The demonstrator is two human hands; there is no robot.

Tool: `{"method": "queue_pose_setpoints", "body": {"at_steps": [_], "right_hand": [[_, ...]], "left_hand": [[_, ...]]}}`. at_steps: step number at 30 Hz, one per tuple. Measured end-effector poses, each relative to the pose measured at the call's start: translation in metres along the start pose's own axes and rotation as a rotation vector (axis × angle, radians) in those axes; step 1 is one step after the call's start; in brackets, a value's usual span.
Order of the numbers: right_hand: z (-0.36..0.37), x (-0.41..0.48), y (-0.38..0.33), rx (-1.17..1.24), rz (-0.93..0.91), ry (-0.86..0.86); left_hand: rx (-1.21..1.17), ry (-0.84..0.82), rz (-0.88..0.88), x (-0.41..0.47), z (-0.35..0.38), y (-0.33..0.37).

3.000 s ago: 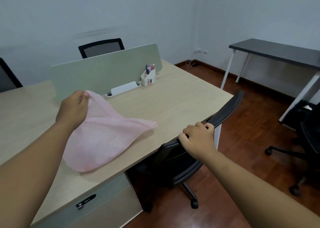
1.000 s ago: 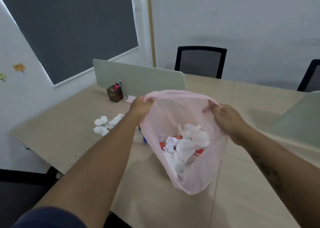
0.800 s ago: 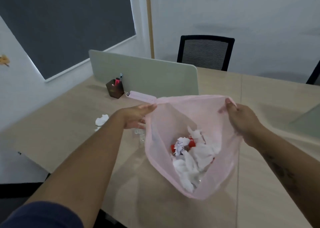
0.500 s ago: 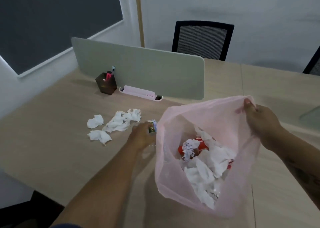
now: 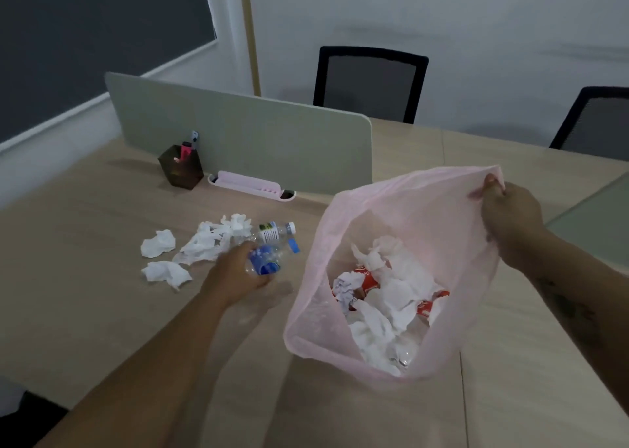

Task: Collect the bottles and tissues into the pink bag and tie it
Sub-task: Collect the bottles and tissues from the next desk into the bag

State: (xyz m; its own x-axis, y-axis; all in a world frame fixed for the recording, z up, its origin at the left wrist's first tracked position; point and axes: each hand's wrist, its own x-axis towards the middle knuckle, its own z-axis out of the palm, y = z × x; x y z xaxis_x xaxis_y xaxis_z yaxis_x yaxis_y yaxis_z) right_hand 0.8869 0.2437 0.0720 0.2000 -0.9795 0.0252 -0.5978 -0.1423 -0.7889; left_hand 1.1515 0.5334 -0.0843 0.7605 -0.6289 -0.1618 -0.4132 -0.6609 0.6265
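Note:
A thin pink bag [image 5: 439, 216] hangs open over the wooden table [image 5: 85, 304], holding crumpled white tissues [image 5: 391, 298] and red-labelled crushed bottles [image 5: 366, 275]. My right hand [image 5: 510, 216] pinches the bag's far rim and holds it up. My left hand [image 5: 238, 274] grips a clear bottle with a blue label [image 5: 263, 264] on the table, left of the bag. A second clear bottle [image 5: 275, 231] lies just behind it. Several crumpled tissues [image 5: 211, 240] lie on the table to the left.
A grey-green desk divider [image 5: 245, 134] stands behind the tissues, with a dark pen holder [image 5: 180, 170] and a pale pink tray [image 5: 250, 184] at its foot. Two black chairs [image 5: 369, 83] stand beyond the table. A glass panel [image 5: 599, 216] lies at the right.
My left hand let go of the bag's rim, reached down to the left and took hold of the blue-labelled bottle. The bag now hangs from my right hand alone.

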Motion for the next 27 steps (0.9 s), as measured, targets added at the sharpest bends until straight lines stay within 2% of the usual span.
{"method": "queue_pose_setpoints", "body": {"at_steps": [3, 6, 8, 12, 14, 16, 18, 20, 22, 27], "right_hand": [[-0.004, -0.001, -0.003, 0.077, 0.043, -0.003], [-0.005, -0.006, -0.011, 0.136, 0.049, -0.064], [-0.012, -0.013, -0.015, 0.167, 0.018, -0.115], [-0.024, -0.021, -0.017, 0.217, 0.023, -0.174], [-0.032, -0.021, -0.016, 0.239, 0.033, -0.193], [-0.04, -0.023, -0.016, 0.247, 0.042, -0.208], [-0.048, -0.025, -0.017, 0.252, 0.044, -0.22], [-0.052, -0.025, -0.017, 0.248, 0.046, -0.221], [-0.054, -0.024, -0.017, 0.24, 0.048, -0.223], [-0.04, -0.02, -0.024, 0.238, 0.036, -0.244]], "left_hand": [[-0.162, 0.124, 0.011, -0.024, -0.046, 0.022], [-0.345, 0.257, 0.106, -0.064, -0.083, 0.067], [-0.51, 0.223, 0.179, -0.098, -0.09, 0.108], [-0.687, 0.01, 0.281, -0.144, -0.066, 0.174], [-0.685, -0.036, 0.272, -0.155, -0.042, 0.196], [-0.582, -0.022, 0.229, -0.158, -0.026, 0.211], [-0.482, 0.105, 0.191, -0.154, -0.021, 0.213], [-0.529, 0.315, 0.178, -0.147, -0.031, 0.208], [-0.556, 0.413, 0.161, -0.137, -0.044, 0.196], [-0.436, 0.376, 0.068, -0.084, -0.053, 0.134]]}}
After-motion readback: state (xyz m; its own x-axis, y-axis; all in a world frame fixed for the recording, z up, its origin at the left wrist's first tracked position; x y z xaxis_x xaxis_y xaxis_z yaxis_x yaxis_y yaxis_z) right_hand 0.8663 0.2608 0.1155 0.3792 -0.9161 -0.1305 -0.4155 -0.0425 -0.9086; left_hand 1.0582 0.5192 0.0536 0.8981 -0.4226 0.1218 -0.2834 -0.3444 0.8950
